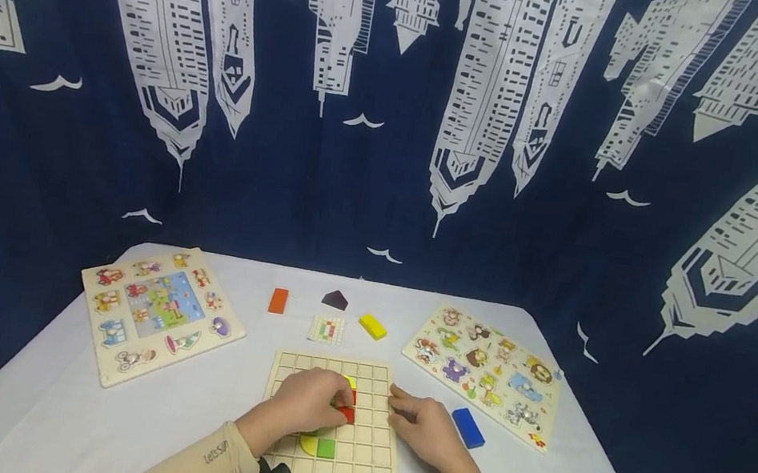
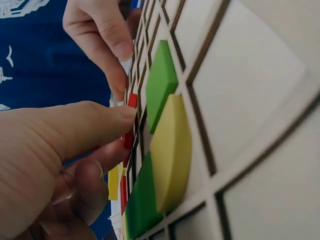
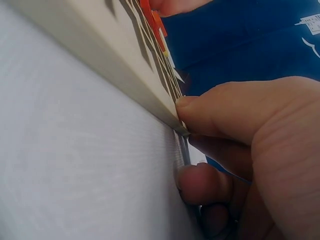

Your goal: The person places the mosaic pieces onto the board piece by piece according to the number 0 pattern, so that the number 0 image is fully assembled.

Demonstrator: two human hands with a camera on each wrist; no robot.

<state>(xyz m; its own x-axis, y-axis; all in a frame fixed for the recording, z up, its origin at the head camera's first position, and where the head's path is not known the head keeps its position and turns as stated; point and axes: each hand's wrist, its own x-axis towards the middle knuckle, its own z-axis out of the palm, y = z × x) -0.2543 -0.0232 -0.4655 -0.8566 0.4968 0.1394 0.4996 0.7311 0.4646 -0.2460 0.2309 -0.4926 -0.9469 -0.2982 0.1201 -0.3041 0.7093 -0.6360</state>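
Note:
A pale wooden grid board (image 1: 372,455) lies in front of me in the head view. My left hand (image 1: 308,399) is over its middle, pinching a red tile (image 2: 132,101) between thumb and fingers at the grid. Nearer me on the grid sit a yellow tile with a curved side (image 2: 172,152) and a green square tile (image 2: 161,85). More green, red and yellow tiles are partly hidden by the left hand. At the board's right edge, my right hand (image 1: 428,431) grips the rim with thumb and fingers; some fingertips are hidden in the right wrist view.
Picture puzzle boards stand at left (image 1: 228,326) and right (image 1: 424,341). A blue block (image 1: 468,428) lies right of my right hand. Beyond the grid are a pattern card (image 1: 326,329), an orange block (image 1: 278,301), a yellow block (image 1: 373,326) and a dark pentagonal piece (image 1: 335,299).

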